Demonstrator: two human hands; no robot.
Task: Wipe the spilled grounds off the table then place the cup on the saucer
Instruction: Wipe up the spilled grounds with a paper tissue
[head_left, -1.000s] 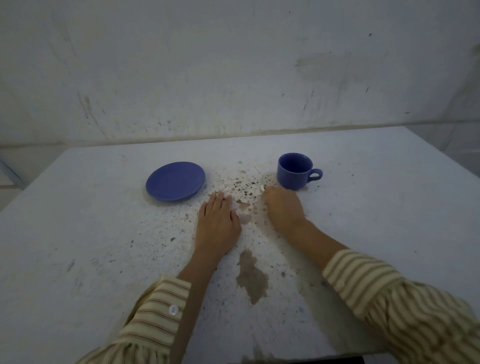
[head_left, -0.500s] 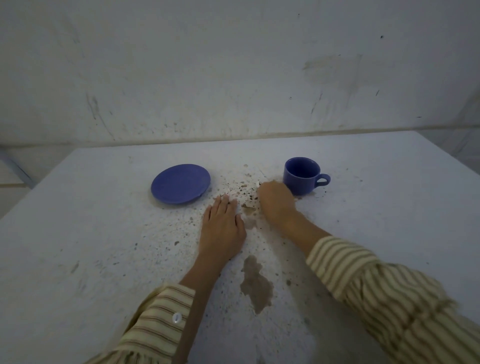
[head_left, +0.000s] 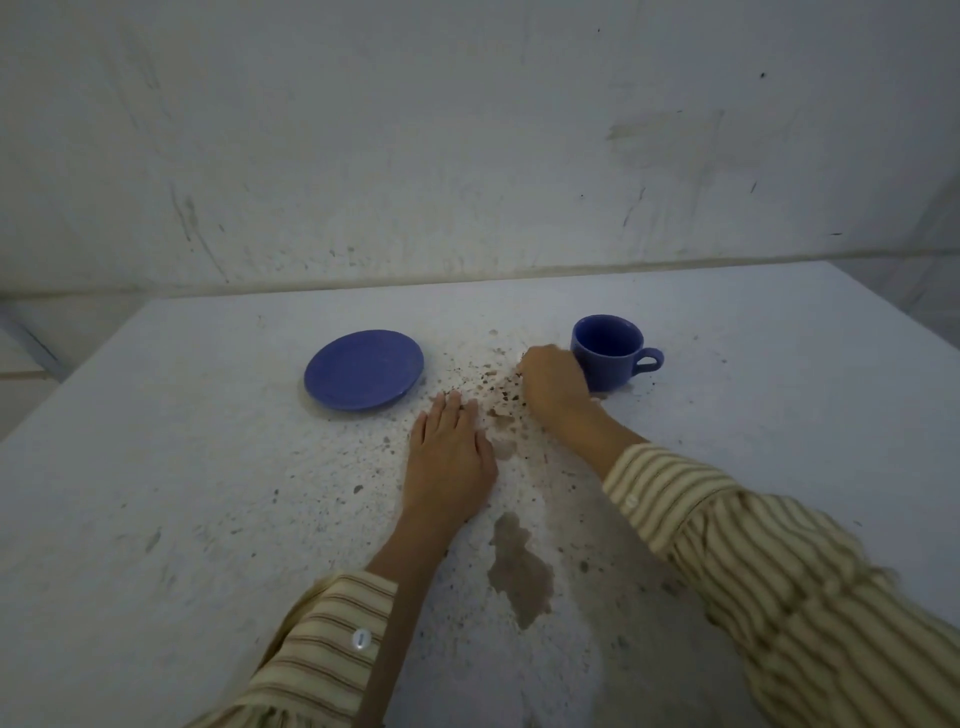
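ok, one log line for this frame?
phase: wiping grounds | left hand flat on table | right hand curled beside cup | saucer bare | cup not yet placed

We see bare hands, left hand (head_left: 449, 457) and right hand (head_left: 553, 387), no rings or watch visible. Both sleeves (head_left: 769, 566) are loose cream fabric with thin brown stripes, pushed partway up the forearms. Small pale button (head_left: 361, 639) on the left cuff, another on the right.
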